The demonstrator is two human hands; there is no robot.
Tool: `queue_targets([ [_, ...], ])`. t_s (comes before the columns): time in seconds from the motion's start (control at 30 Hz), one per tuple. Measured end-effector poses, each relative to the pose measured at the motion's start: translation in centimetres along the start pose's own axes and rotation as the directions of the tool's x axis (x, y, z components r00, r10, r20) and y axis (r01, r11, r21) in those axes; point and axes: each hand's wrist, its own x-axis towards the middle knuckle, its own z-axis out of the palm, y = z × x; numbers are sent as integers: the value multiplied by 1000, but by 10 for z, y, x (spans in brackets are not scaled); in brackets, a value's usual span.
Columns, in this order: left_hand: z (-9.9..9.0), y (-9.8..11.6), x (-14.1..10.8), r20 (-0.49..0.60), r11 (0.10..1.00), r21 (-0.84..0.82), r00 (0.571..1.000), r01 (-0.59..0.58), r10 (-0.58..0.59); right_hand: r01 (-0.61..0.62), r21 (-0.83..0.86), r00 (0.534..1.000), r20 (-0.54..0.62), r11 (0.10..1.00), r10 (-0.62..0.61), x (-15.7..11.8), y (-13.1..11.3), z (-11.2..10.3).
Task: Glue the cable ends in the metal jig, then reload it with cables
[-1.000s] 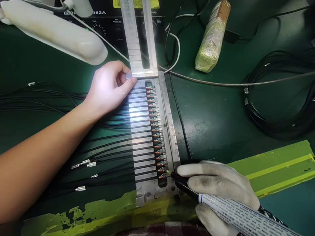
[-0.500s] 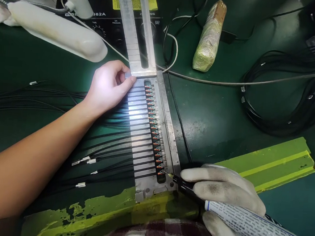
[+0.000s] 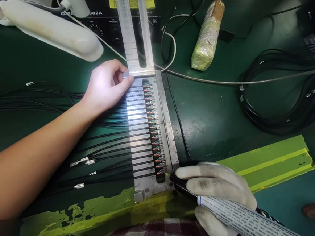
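A metal fixture (image 3: 141,146) lies on the green mat, with a row of black cables (image 3: 111,145) across it, ending in small orange-and-metal connectors in a slot. My bare left hand (image 3: 107,86) pinches the fixture's upper left edge, thumb on top. My right hand (image 3: 217,188), in a white glove, is closed round a dispensing tube (image 3: 242,215) with printed text and a black front part. The tube's thin tip is at the lowest connectors of the row. The fixture's hinged metal frame (image 3: 127,32) extends away at the top.
A black control box (image 3: 99,22) stands at the back, beside a white lamp-like object (image 3: 52,29). A wrapped block (image 3: 207,34) lies behind the fixture. Coiled black cables (image 3: 277,123) are at the right. Yellow-green tape (image 3: 285,160) covers the mat's front edge.
My right hand and the tube have shifted slightly left. My left hand keeps its hold on the fixture. The whole view has shifted a little.
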Motion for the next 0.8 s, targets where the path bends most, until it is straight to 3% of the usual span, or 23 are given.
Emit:
queue_targets([
  [0.8, 2, -2, 1, -31, 999, -13, 999, -34, 34, -5, -4, 1000, -21, 1000, 5, -3, -1, 0],
])
